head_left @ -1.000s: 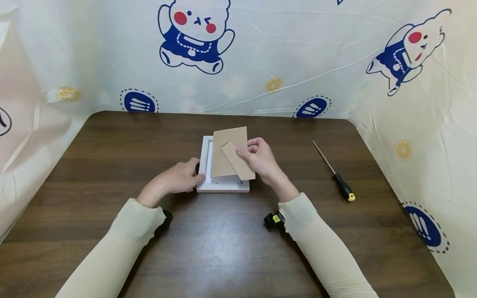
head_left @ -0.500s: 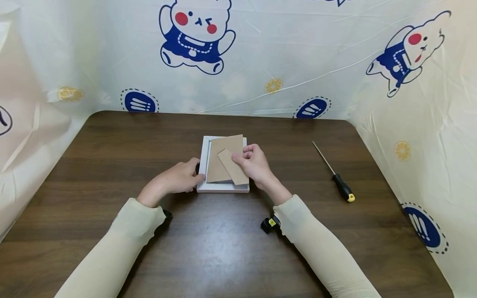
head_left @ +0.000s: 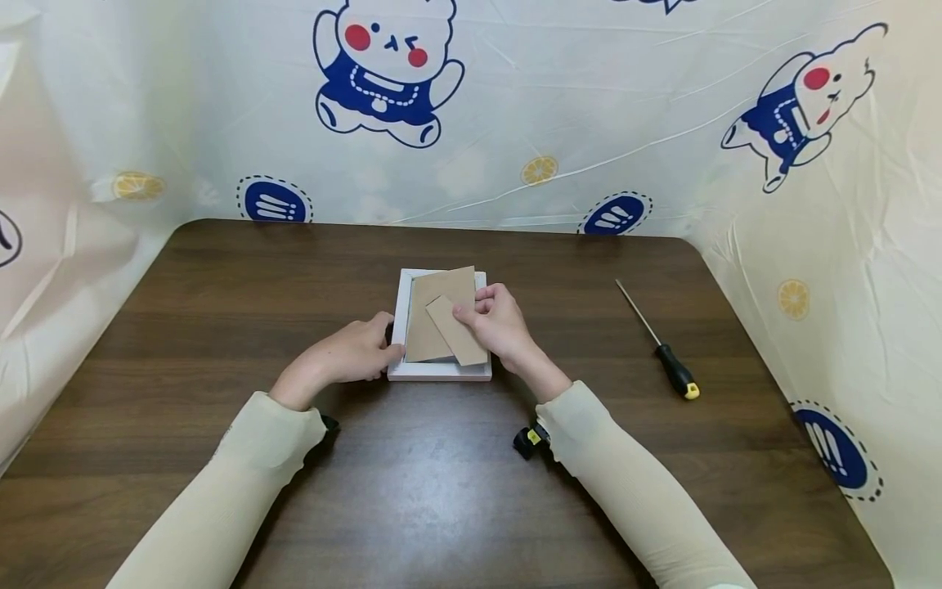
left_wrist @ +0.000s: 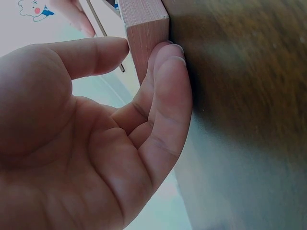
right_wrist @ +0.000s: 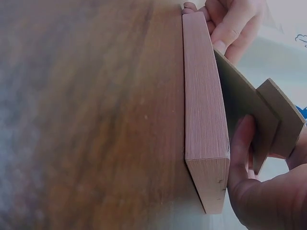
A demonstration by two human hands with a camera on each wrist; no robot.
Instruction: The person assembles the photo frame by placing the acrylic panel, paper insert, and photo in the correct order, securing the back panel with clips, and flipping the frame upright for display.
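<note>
A white picture frame (head_left: 441, 372) lies flat on the table, its inner recess facing up. My left hand (head_left: 353, 350) grips the frame's left side; in the left wrist view, the thumb meets one face of the frame (left_wrist: 144, 40) and curled fingertips press the other. With thumb and fingers, my right hand (head_left: 504, 323) pinches a brown backing board (head_left: 423, 319) that has a narrow stand leg (head_left: 458, 335) slanting across it. In the right wrist view the board (right_wrist: 240, 88) tilts, its far edge down at the frame and its near edge raised, with fingers underneath.
To the right on the brown wooden table (head_left: 427, 483) lies a screwdriver (head_left: 668, 360) with a black and yellow handle. A printed cloth (head_left: 500, 98) hangs behind the table and along both sides. A small black device (head_left: 528, 440) sits at the right wrist.
My right hand has brought the backing board left and down towards me, over the frame's recess, mostly in the first half second. The left hand and the frame have stayed in place.
</note>
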